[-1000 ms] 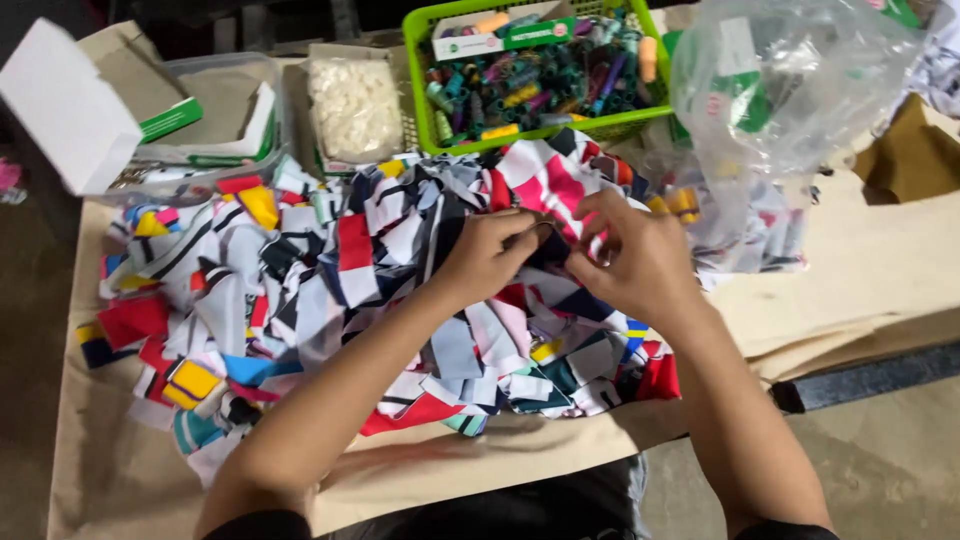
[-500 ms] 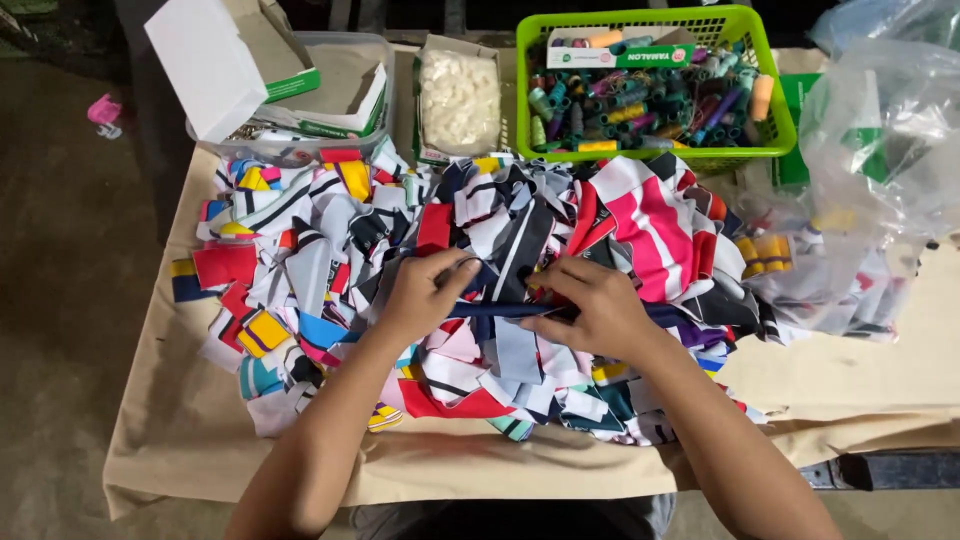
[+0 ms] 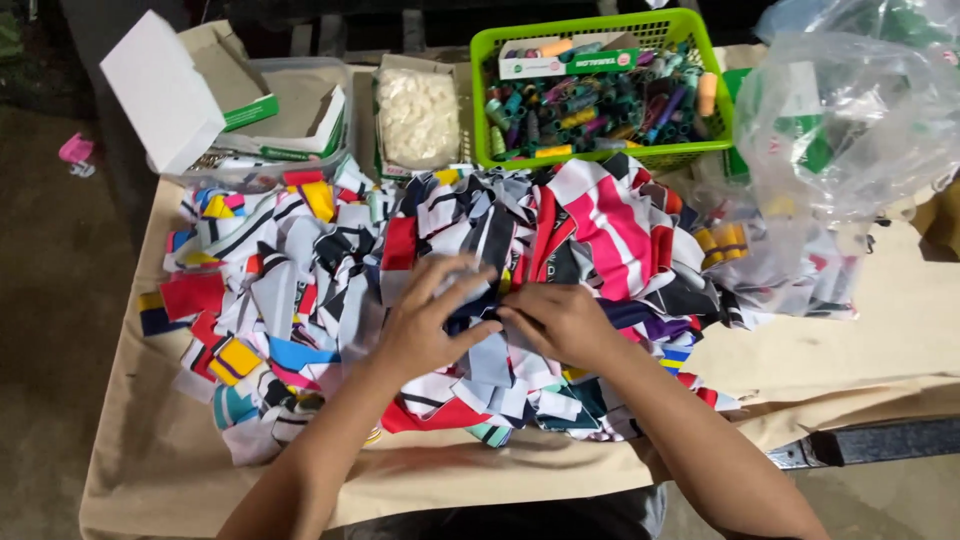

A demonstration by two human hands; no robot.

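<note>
A person leans over a bench (image 3: 880, 340) covered with a tan cloth, both bare hands working in the middle of a large heap of fabric scraps (image 3: 330, 270). The scraps are small cut pieces in white, black, red, pink, yellow and blue, many striped, and they spread across most of the bench top.

The left hand (image 3: 430, 325) lies on the heap with its fingers spread and slightly curled, thumb reaching toward the other hand. The right hand (image 3: 560, 320) sits just beside it, fingers drawn together and pinching a dark blue fabric strip (image 3: 478, 312) that runs between the two hands. The left thumb and fingers touch the same strip; whether they grip it firmly cannot be told.

At the far edge of the bench stands a green plastic basket (image 3: 590, 25) filled with thread spools in many colours and a flat box laid on top. To its left is a small open carton of white buttons (image 3: 415, 115), and further left a clear tray holding an open white cardboard box (image 3: 165, 90) with green trim. On the right, a crumpled clear plastic bag (image 3: 850, 120) rests partly over the scraps. A small pink object (image 3: 75, 150) lies on the floor to the left of the bench.
</note>
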